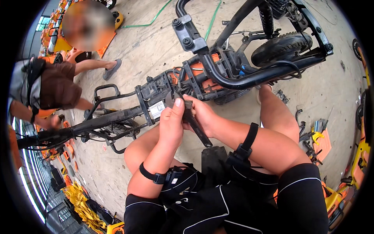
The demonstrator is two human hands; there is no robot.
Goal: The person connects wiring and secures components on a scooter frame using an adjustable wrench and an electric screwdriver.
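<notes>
Both my hands meet in front of a stripped-down electric bike frame (pixel 167 84). A dark adjustable wrench (pixel 199 132) lies slantwise between them, its jaw end up by the frame and its handle pointing down toward my lap. My left hand (pixel 172 123) is closed on the jaw end, thumb stretched along it. From the other side, the fingers of my right hand (pixel 203 116) wrap round the wrench just below the jaw; some of these fingers are hidden. Behind the hands sit black brackets, cables, orange panels (pixel 194 72) and a white label (pixel 157 109) on the frame.
A thick black handlebar-like tube (pixel 249 82) curves over the right of the frame, near a knobby tire (pixel 281 50). At the left stands another person (pixel 58 84) in brown shorts. Loose parts (pixel 317 136) lie on the floor at right; yellow parts (pixel 80 199) are heaped lower left.
</notes>
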